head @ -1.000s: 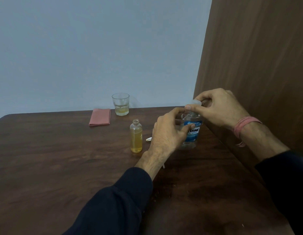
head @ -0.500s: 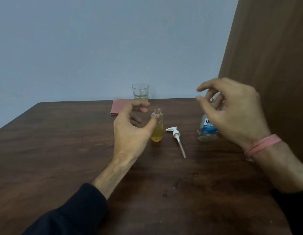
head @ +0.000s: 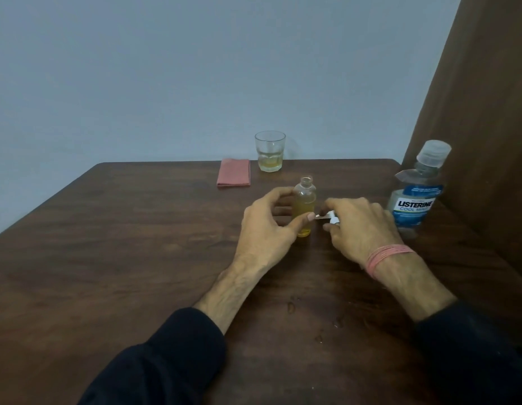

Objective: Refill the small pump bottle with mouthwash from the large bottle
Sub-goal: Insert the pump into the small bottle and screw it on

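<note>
Spillage threatens: left hand [head: 264,226] loosely grips the open small pump bottle [head: 305,204] (uncapped), right hand [head: 362,226] beside it pinching the pump head [head: 329,215].

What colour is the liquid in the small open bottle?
Yellow-amber, filling roughly the lower half of the small bottle; the head view shows it clearly.

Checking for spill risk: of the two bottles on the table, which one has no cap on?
The small bottle with yellow liquid, between the hands; its neck is bare and open. The large Listerine bottle at the right still wears its clear cap.
</note>
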A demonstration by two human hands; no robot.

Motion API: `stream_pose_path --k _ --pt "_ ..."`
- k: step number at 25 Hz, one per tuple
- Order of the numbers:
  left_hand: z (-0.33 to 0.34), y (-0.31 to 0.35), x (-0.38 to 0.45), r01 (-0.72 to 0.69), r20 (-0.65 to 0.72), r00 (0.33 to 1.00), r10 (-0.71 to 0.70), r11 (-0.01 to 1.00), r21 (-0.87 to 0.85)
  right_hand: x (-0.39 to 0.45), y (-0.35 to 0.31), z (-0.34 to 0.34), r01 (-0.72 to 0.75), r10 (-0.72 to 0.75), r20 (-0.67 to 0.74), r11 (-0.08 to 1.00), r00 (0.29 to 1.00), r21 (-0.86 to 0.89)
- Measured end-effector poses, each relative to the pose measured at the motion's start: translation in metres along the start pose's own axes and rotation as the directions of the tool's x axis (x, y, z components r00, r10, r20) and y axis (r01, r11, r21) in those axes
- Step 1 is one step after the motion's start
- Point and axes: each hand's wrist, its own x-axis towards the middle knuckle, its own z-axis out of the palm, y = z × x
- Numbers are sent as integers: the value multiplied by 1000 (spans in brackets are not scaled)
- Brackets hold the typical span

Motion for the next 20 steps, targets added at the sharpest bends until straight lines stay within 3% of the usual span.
stream_pose_path --k 4,7,9,11,14,17,20 --pt "0 -3 -2 -13 2 1000 13 1000 13 10 0 0 -47 50 -15 989 999 138" --pt "-4 -5 -3 19 -19 1000 -19 1000 -23 17 2 -15 -41 122 -161 902 979 430" --pt "-6 -5 -2 34 -37 999 -35 999 -31 24 -1 -33 67 168 -259 705 951 706" --pt "-5 -4 -2 32 -55 998 -33 999 -23 31 -9 -53 232 180 -346 461 921 857" --pt "-6 -3 -3 41 -58 997 -42 999 -4 36 -29 -75 445 130 -493 279 860 851" --pt "-6 -2 -3 57 -46 997 -56 998 26 42 -38 -89 560 54 -600 299 798 772" --pt "-7 -2 -3 62 -61 996 -61 998 24 50 -35 -96 578 -50 -599 338 799 743"
